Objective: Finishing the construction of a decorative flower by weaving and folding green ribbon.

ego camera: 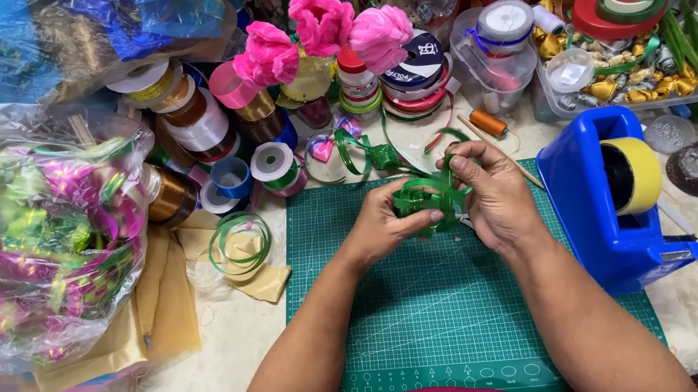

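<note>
Over the gridded green cutting mat (433, 318), the left hand (383, 227) and right hand (494, 197) both pinch a looped bow of glossy green ribbon (430, 197) held between them. Right of them stands a blue plastic tape dispenser (595, 203). Beyond lie satin ribbon spools (201, 125) and crinkled pink paper flowers (321, 28).

green ribbon bow (430, 197), green gridded cutting mat (432, 309), blue tape dispenser (599, 202) with yellow tape roll (640, 173), pink flowers (321, 28).
</note>
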